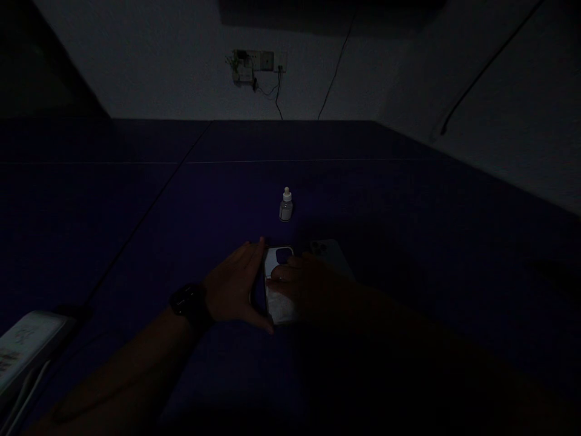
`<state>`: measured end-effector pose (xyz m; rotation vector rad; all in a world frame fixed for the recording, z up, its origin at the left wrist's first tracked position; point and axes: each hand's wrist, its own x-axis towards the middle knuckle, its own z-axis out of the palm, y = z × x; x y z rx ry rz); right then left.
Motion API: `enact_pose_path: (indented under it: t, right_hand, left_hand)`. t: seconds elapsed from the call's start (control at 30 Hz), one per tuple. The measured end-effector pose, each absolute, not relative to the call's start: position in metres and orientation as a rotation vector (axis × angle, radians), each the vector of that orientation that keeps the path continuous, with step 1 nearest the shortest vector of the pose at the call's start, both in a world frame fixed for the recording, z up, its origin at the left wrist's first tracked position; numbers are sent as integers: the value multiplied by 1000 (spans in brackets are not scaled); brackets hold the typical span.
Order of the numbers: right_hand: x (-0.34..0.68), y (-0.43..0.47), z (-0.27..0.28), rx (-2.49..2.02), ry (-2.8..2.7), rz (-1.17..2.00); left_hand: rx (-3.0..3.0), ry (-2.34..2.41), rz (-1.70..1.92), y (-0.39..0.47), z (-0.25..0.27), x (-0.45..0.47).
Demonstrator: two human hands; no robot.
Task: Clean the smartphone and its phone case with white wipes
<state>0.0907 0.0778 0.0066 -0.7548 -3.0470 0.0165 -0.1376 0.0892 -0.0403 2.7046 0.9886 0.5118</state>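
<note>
A pale phone case [271,259] lies on the dark purple surface, its camera cutout showing the purple below. My left hand [232,287], wearing a dark watch [189,300], spans its left side, fingers stretched near the top corner and thumb near the bottom. On the case rests my right hand [290,275], its fingers bent over a whitish, wrinkled tissue [281,307]. Dim light and the hand hide part of the tissue. To the right, partly behind my right hand, is a phone [334,254] with its camera side up. A small dropper bottle [285,209] stands upright beyond the case.
At the left edge sits a white box-like object [31,336] with pale cables [29,393] beside it. Wall sockets [255,60] with plugs and cords are on the far wall [172,60]. A dark seam [149,212] crosses the purple surface [218,200]. The scene is very dark.
</note>
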Motion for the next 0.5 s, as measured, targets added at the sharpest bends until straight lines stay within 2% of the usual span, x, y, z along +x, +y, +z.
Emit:
enact_pose_path:
  t: [0.13,0.33,0.5]
  right_hand:
    - [90,80,2,-862,-3013,-19]
    - [92,77,3,-703,-3091,122]
    - [94,79,1,-914,-2991,-6]
  left_hand:
    - [2712,995,469,89,-38,-137]
    - [2696,991,497,90,-41,-138]
    - [2688,994,504,91,-41,-138]
